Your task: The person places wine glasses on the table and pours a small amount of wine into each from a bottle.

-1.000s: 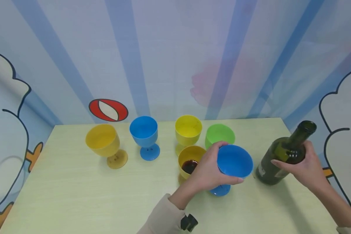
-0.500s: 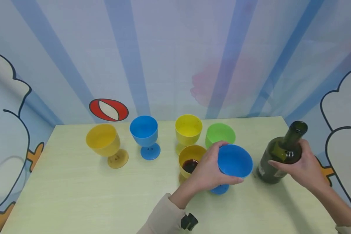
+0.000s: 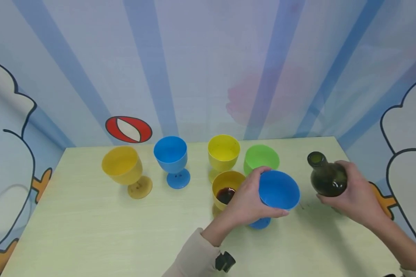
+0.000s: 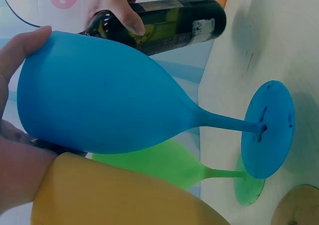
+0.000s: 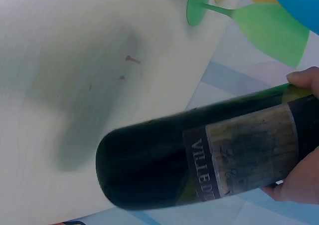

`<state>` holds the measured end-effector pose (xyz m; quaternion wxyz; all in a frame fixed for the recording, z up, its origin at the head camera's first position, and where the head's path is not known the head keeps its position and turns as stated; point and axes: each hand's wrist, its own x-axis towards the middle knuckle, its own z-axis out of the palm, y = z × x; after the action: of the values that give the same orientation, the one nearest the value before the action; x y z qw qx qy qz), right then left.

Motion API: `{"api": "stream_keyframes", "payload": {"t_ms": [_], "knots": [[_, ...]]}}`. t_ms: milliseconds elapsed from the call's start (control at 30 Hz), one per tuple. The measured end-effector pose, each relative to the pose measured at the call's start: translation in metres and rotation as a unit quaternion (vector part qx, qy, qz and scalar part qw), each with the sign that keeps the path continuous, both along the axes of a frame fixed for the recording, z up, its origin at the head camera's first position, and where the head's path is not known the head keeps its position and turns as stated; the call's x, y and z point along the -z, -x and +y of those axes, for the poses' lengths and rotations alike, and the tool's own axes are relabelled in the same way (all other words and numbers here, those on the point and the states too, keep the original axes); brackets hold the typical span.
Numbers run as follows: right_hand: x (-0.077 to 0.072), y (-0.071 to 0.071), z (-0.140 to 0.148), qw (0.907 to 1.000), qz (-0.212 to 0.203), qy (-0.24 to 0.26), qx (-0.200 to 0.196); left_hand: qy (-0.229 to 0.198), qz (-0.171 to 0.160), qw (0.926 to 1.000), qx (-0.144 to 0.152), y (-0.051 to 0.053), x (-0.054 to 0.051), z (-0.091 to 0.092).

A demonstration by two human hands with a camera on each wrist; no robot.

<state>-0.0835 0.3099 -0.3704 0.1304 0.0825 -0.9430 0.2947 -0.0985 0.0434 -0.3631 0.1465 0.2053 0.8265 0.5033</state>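
Left hand (image 3: 247, 200) grips blue goblet (image 3: 279, 190) by bowl; whether foot (image 4: 274, 105) touches table (image 3: 90, 231) — unclear. Right hand (image 3: 358, 196) holds bottle (image 3: 329, 179) raised, tilted, near blue goblet — lower end (image 5: 119, 170) mostly hidden in head view. Amber goblet (image 3: 217, 201) partly behind left hand.

This place seems to be a small staged corner, like a studio: the pale table (image 3: 90, 231) stands against a blue striped backdrop (image 3: 208, 77), with large cartoon figures (image 3: 7, 184) at both sides.

Bottle (image 3: 329, 179): glossy glass, apparently; label (image 5: 251, 147) looks like matt paper. Held blue cup (image 4: 99, 95): smooth plastic, low sheen. Worktop (image 3: 90, 238): smooth, faintly wood-grained. Sleeve (image 3: 194, 254): matt cloth.
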Motion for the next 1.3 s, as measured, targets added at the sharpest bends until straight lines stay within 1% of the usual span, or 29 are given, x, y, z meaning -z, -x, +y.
{"api": "stream_keyframes", "payload": {"t_ms": [67, 167, 300, 400, 567, 867, 1000, 1133, 1300], "knots": [[-0.002, 0.0, -0.003, 0.9997, 0.018, -0.016, -0.011, 0.001, 0.0, 1.0, 0.0, 0.0, 0.0, 0.0], [-0.004, 0.001, -0.006, 0.9964, 0.057, -0.057, -0.025, 0.001, -0.001, 1.0, 0.002, 0.0, 0.0, 0.0], [-0.006, 0.0, -0.007, 0.9855, 0.118, -0.114, -0.041, 0.0, -0.002, 1.0, 0.003, 0.0, 0.001, 0.0], [-0.006, -0.001, -0.006, 0.9789, 0.143, -0.136, -0.054, -0.002, -0.002, 1.0, 0.005, 0.0, 0.001, -0.001], [-0.009, -0.003, -0.005, 0.9716, 0.157, -0.166, -0.061, -0.006, 0.0, 0.9999, 0.009, 0.0, 0.001, -0.001], [-0.015, -0.006, -0.009, 0.9541, 0.173, -0.24, -0.045, -0.007, 0.008, 0.9999, 0.008, 0.0, 0.002, -0.001], [-0.018, -0.005, -0.009, 0.9435, 0.195, -0.263, -0.05, -0.005, 0.011, 0.9999, 0.005, -0.001, 0.003, -0.001], [-0.02, -0.005, -0.008, 0.9336, 0.221, -0.276, -0.06, -0.002, 0.013, 0.9999, 0.005, -0.001, 0.003, -0.001], [-0.023, -0.004, -0.008, 0.9223, 0.243, -0.294, -0.061, 0.0, 0.017, 0.9998, 0.007, -0.001, 0.003, -0.001]]}}
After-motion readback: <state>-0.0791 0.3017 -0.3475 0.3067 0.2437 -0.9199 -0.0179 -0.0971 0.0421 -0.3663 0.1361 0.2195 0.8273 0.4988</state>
